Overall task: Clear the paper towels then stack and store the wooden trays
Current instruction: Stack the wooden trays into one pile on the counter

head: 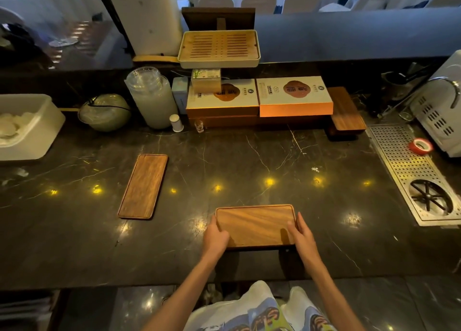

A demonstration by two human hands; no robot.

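A flat wooden tray (254,224) is at the near middle of the dark marble counter, held at both short ends. My left hand (215,236) grips its left end and my right hand (300,233) grips its right end, thumbs on top. I cannot tell whether it is lifted off the counter. A second wooden tray (143,186) lies flat to the left, angled, untouched. A third wooden tray (345,110) rests on a dark block at the back right. No paper towels are visible on the trays.
Along the back stand orange-and-white gift boxes (294,95), a slatted tea tray (219,47) on a ledge, a plastic jar (152,96) and a green bowl (104,111). A white bin (27,126) sits far left. A perforated metal drain (409,168) with red tape (420,146) lies right.
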